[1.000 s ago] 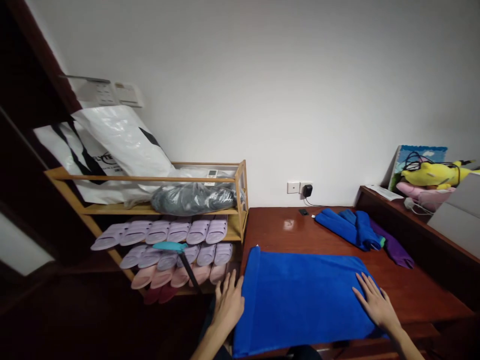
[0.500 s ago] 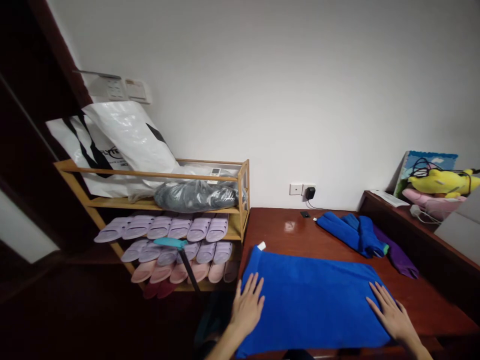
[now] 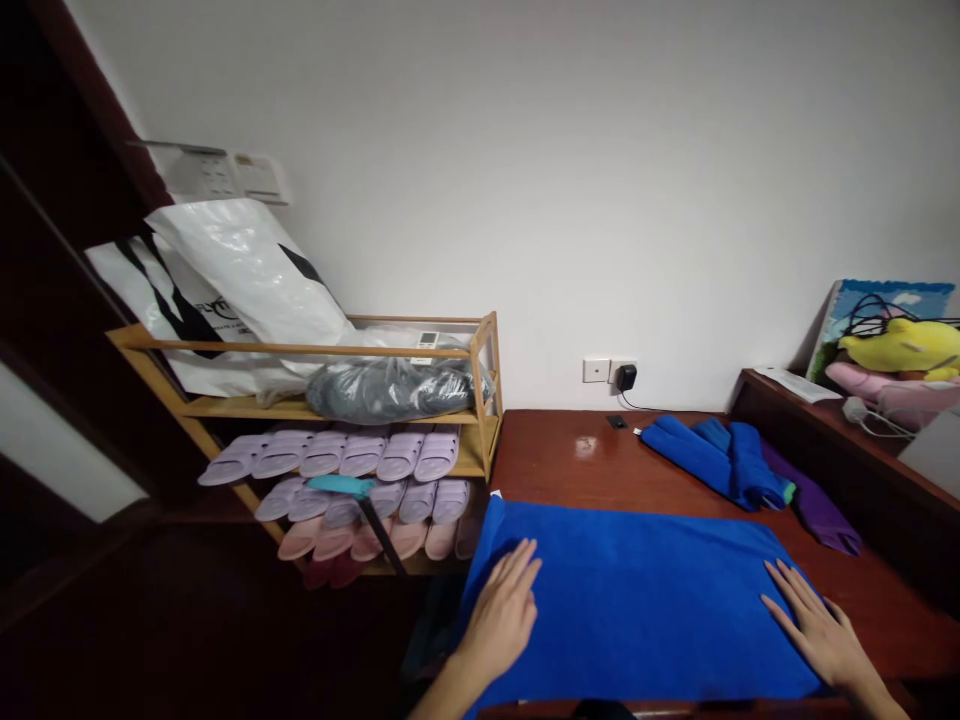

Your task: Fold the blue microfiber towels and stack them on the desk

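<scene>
A blue towel (image 3: 645, 600) lies spread out on the reddish-brown wooden table (image 3: 555, 455), with a small white tag at its far left corner. My left hand (image 3: 501, 605) rests flat on the towel's left part, fingers stretched forward. On the right edge of the cloth lies my right hand (image 3: 814, 620), palm down with its fingers spread. Neither hand holds anything. Farther back on the table are a rolled or folded blue cloth (image 3: 697, 460) and a purple cloth (image 3: 821, 510) beside it.
Left of the table stands a wooden shoe rack (image 3: 484, 440) with lilac and pink slippers, topped by white bags (image 3: 255, 270) and a plastic-wrapped dark bundle (image 3: 390, 388). A black plug (image 3: 625, 377) sits in the wall socket. A raised ledge at right holds a yellow plush toy (image 3: 907, 347).
My left hand has shifted inward onto the towel, its fingers closer together. My right hand stays at the right edge. The view has turned slightly.
</scene>
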Demonstrator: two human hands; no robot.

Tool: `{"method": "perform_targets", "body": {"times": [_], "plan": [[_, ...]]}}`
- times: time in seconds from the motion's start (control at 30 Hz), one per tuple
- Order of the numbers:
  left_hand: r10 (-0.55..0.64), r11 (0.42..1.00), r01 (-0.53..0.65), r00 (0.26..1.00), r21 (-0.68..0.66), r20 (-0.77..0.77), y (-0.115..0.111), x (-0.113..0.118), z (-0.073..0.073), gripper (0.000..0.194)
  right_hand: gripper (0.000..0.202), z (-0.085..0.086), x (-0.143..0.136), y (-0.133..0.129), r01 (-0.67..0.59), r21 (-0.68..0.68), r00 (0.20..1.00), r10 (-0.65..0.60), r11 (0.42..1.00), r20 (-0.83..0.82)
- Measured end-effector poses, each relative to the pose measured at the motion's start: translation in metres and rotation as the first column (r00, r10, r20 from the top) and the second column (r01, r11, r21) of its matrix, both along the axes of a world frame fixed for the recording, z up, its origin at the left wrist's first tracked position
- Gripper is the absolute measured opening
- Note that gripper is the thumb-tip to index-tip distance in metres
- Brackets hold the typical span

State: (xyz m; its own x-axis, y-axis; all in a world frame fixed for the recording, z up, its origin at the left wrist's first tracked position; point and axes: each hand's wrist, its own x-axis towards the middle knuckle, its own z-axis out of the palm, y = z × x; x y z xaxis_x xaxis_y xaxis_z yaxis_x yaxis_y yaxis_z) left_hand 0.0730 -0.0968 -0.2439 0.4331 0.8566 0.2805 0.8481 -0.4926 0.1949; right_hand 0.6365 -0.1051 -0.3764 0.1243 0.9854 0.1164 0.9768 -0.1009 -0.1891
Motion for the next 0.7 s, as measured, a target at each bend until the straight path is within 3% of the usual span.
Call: {"method": "perform_targets", "body": {"times": [0.07,0.13,0.2,0.3,0.4,0.5,0.6,0.7], "plan": [[-0.066,0.997,0.065,0.998,-0.047,-0.020,0.004,0.019,-0.012,0.053,0.069,0.002,0.002,0.000,0.009,-0.004,1.000,-0.009,1.000,0.002],[-0.014,0.995,0.008,0.998,-0.101,-0.063,0.012,0.023,-0.027,0.054,0.069,0.003,0.006,-0.001,0.009,-0.005,1.000,-0.009,1.000,0.015],[0.083,0.988,-0.096,0.991,-0.123,-0.108,0.023,0.010,-0.039,0.054,0.070,0.004,0.011,-0.001,-0.008,-0.002,0.999,0.008,1.000,0.031],[0.225,0.963,-0.244,0.962,-0.114,-0.157,0.036,-0.028,-0.049,0.053,0.069,0.004,0.019,0.000,-0.039,0.005,0.998,0.039,0.999,0.046],[0.327,0.922,-0.360,0.921,-0.143,-0.211,0.042,-0.067,-0.049,0.051,0.068,0.003,0.026,0.000,-0.042,0.006,0.999,0.041,0.999,0.034],[0.375,0.877,-0.426,0.896,-0.222,-0.239,0.047,-0.090,-0.046,0.049,0.068,0.002,0.033,0.000,-0.036,-0.012,0.999,0.037,0.999,0.026],[0.392,0.857,-0.450,0.886,-0.251,-0.248,0.050,-0.098,-0.042,0.053,0.069,0.002,0.042,0.001,-0.073,-0.049,0.996,0.076,0.996,0.052],[0.385,0.885,-0.433,0.887,-0.172,-0.254,0.051,-0.091,-0.035,0.069,0.069,0.013,0.047,0.009,-0.084,-0.107,0.992,0.093,0.991,0.085]]}}
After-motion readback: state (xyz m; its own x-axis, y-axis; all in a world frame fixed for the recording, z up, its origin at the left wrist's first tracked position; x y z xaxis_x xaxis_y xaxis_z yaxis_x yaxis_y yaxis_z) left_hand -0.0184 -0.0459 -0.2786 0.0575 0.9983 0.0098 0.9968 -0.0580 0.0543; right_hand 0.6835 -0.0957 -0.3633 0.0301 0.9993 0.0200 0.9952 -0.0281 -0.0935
